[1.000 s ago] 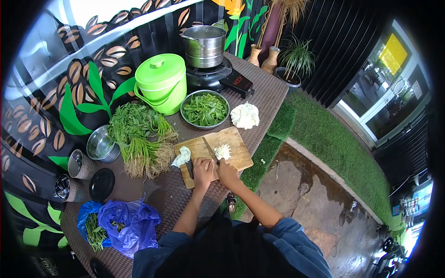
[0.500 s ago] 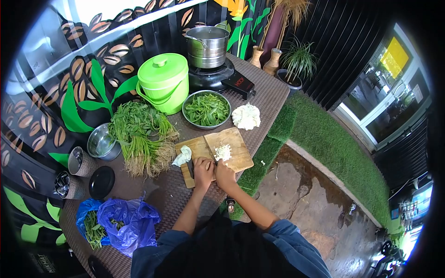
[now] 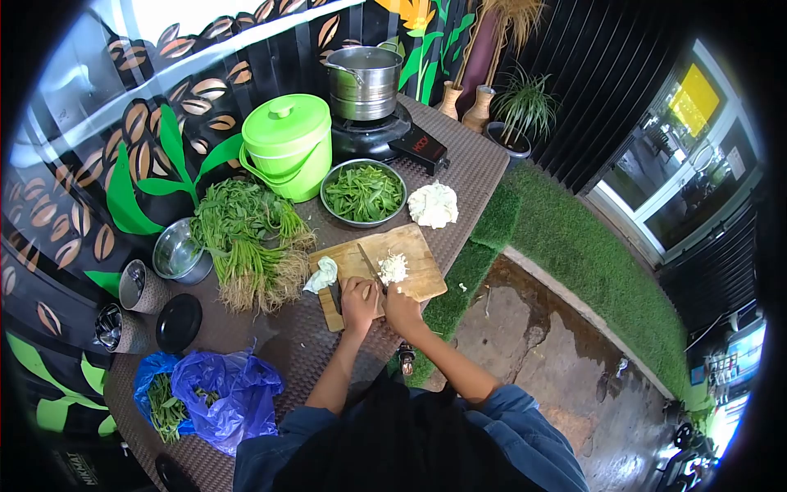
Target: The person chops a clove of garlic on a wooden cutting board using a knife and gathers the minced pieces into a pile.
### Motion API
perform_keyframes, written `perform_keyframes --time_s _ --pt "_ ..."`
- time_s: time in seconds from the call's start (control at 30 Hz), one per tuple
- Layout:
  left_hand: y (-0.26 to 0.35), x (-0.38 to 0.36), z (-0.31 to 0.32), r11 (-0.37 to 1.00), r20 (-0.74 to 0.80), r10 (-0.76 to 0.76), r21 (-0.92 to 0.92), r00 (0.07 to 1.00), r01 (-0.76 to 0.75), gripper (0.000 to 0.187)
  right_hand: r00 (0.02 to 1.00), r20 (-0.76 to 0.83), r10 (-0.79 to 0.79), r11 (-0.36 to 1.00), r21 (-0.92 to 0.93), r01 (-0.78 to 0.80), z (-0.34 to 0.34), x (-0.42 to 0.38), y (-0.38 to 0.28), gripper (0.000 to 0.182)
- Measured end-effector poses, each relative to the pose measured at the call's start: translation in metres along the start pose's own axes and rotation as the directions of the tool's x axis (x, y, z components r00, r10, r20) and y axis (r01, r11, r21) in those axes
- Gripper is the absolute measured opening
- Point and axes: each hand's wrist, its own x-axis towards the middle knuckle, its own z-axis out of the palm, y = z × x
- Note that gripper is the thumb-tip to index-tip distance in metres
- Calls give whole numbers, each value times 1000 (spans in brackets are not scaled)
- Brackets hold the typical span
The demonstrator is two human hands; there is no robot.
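Note:
A wooden cutting board point(image 3: 420, 246) lies near the table's edge with chopped white pieces point(image 3: 393, 268) on it. My right hand point(image 3: 400, 310) is closed round the handle of a knife point(image 3: 368, 259), whose blade points up and away over the board. Close beside it, at the left, my left hand point(image 3: 359, 302) has its fingers bent together over the board's near part; what they hold is too small to make out. A pale crumpled piece point(image 3: 322, 275) rests at the board's left side. Beyond the board sits a white lumpy heap point(image 3: 433, 205).
Leafy greens with roots point(image 3: 254, 242) lie at the left. Behind the board stand a metal bowl of cut leaves point(image 3: 364, 193), a green lidded bucket point(image 3: 287, 148) and a pot point(image 3: 365, 86) on a stove point(image 3: 373, 135). Blue bags point(image 3: 234, 398) lie near left.
The knife blade now shows more clearly and lies further left, tilted away from the chopped pieces. My right hand has shifted very slightly; my left hand stays in nearly the same place.

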Motion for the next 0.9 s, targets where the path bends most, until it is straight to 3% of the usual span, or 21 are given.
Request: perform_keyframes --time_s 0.17,0.27,0.37,0.4,0.53,0.9 --pt "-6 -1 4 1000 10 -9 6 1000 9 8 999 35 10 1000 5 -10 -2 9 7 33" --pt "-3 1 0 1000 37 25 8 999 -25 9 986 143 -84 995 63 76 -33 28 26 34" --pt "-2 2 0 996 51 74 41 996 -76 11 981 140 -133 991 53 127 -52 26 36 35" --pt "0 3 0 997 56 66 44 996 -68 11 985 55 -165 986 18 164 -49 23 38 33" --pt "4 3 0 996 51 56 62 997 -59 11 984 -67 -164 984 -78 158 -26 6 33 30" --pt "4 6 0 996 56 78 27 995 -79 11 999 49 -8 999 -35 10 -32 7 12 35"
